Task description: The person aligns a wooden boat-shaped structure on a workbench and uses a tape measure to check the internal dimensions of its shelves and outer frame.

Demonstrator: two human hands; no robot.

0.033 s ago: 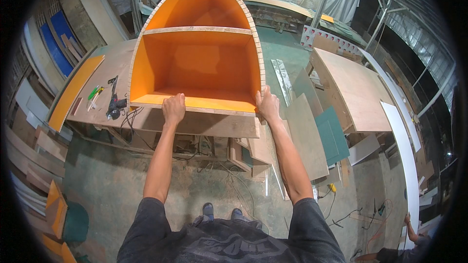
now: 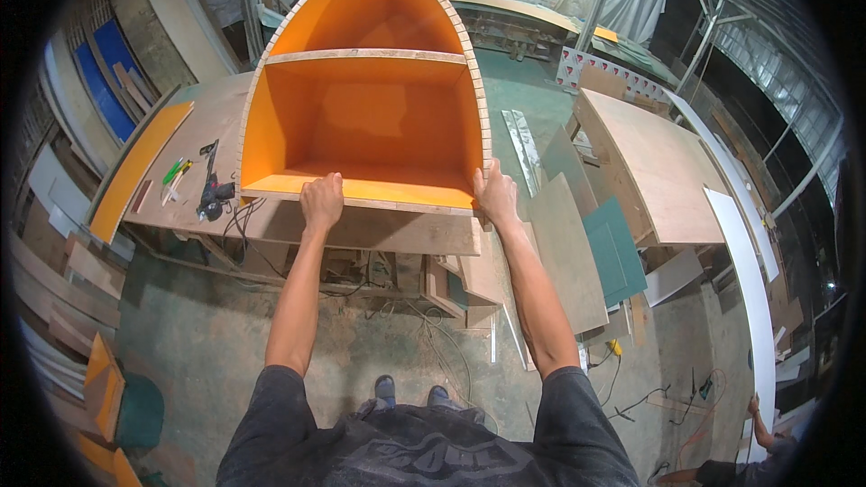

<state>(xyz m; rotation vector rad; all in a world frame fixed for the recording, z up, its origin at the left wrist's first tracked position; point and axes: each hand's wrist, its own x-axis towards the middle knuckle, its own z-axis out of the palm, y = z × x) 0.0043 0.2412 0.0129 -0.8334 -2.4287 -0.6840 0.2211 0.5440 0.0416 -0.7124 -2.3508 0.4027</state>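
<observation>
An arch-shaped wooden cabinet (image 2: 383,117), orange inside with one cross shelf (image 2: 365,56) and a pale slatted rim, stands on the wooden workbench (image 2: 361,230) in front of me. Its open side faces me. My left hand (image 2: 322,201) is closed over the cabinet's bottom front edge, just left of the middle. At the lower right corner, my right hand (image 2: 496,194) grips the side edge, fingers wrapped round it. Some fingertips of both hands are hidden by the hands themselves. A dark power tool (image 2: 215,198) with a cord lies on the bench, left of the cabinet.
Green and yellow hand tools (image 2: 175,171) and an orange panel (image 2: 142,171) lie on the bench's left. Boards (image 2: 568,252) and green panels (image 2: 615,248) lean at the right beside another table (image 2: 654,162). Cords (image 2: 442,347) trail across the floor. Another person's arm (image 2: 762,424) shows lower right.
</observation>
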